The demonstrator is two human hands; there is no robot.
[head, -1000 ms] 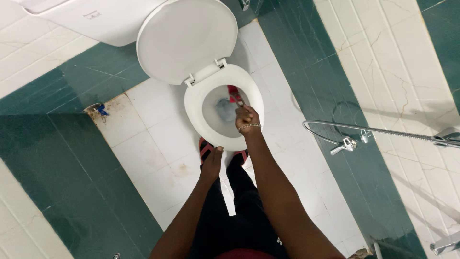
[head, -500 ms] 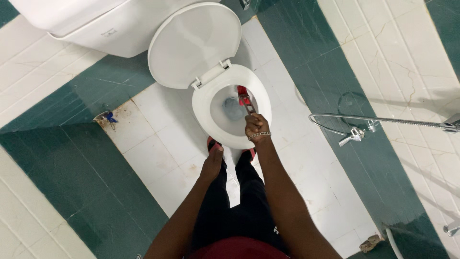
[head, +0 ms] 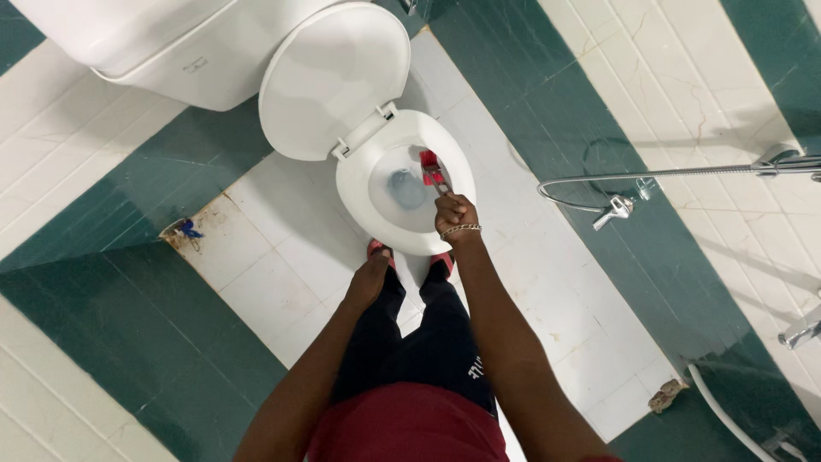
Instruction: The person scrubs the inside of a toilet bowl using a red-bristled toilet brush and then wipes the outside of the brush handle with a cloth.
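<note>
1. While the right hand [head: 453, 214] grips it, the red-bristled toilet brush [head: 430, 166] sits inside the white toilet bowl [head: 359, 184], centre frame.
2. Left hand [head: 369, 278] hangs loosely open, holding nothing.

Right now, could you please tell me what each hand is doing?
Left hand: open, holding nothing, hanging by the thigh.
Right hand: closed on the red toilet brush.
</note>
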